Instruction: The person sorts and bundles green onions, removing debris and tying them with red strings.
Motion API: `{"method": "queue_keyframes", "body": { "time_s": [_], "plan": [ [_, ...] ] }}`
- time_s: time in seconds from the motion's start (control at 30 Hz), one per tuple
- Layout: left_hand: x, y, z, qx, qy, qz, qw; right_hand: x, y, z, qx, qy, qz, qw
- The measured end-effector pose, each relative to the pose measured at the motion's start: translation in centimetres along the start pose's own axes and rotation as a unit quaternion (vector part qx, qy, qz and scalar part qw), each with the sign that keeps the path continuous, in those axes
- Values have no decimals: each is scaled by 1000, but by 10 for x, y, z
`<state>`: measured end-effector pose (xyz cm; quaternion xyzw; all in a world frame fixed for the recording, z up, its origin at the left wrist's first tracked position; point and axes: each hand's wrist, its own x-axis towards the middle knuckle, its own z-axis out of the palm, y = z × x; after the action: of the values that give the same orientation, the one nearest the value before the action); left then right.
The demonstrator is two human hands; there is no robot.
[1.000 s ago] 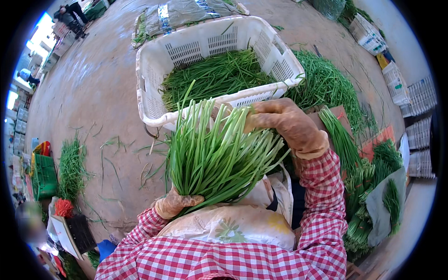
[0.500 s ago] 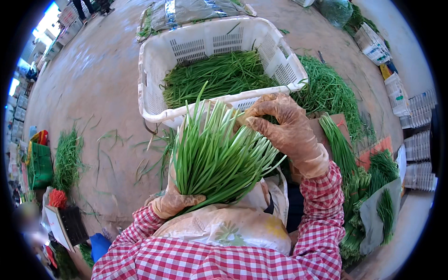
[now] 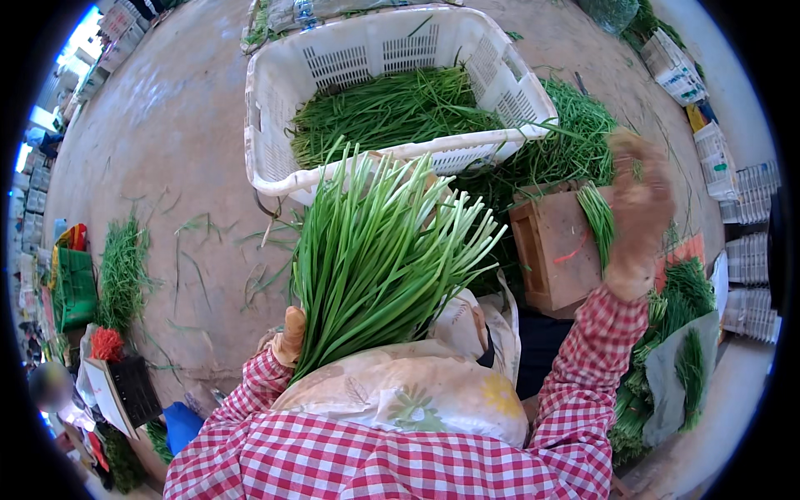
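Observation:
A thick, fanned bunch of garlic chives (image 3: 375,258), pale ends up and to the right, rests against my apron (image 3: 392,387). My gloved left hand (image 3: 289,337) grips its lower left side; the bunch hides most of the fingers. Off to the right, my gloved right hand (image 3: 640,208) is smeared by motion, so its fingers cannot be made out. It is beside a slim bunch of chives (image 3: 596,218) lying on a wooden box (image 3: 562,242). Straight ahead, a white plastic crate (image 3: 260,117) holds loose chives (image 3: 392,112).
Loose green leaves (image 3: 575,125) are heaped right of the crate. More chive bunches (image 3: 633,412) and a grey sheet (image 3: 662,379) lie at the lower right. A green container (image 3: 75,287) and a black crate (image 3: 135,392) stand at left. White crates (image 3: 746,271) line the right wall.
My right hand has left the top of the held bunch and swung right, past the wooden box. My left hand still holds the bunch, which now stands more upright.

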<state>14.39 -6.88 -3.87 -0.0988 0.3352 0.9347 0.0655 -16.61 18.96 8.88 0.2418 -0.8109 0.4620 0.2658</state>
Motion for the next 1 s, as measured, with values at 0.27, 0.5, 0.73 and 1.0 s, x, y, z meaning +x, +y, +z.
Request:
{"method": "queue_keyframes", "body": {
  "time_s": [0.27, 0.5, 0.73, 1.0],
  "plan": [
    [2, 12, 14, 99, -27, 5, 995, -56, -62, 52, -64, -407, -161, 897],
    [-17, 9, 2, 117, -43, -34, 992, -65, -31, 83, -123, -592, -85, 792],
    [-11, 5, -9, 80, -55, -39, 995, -83, -30, 79, -33, -584, -97, 805],
    [4, -16, -15, -35, -46, 29, 998, -84, -25, 91, -341, -328, -270, 838]
  ]
}}
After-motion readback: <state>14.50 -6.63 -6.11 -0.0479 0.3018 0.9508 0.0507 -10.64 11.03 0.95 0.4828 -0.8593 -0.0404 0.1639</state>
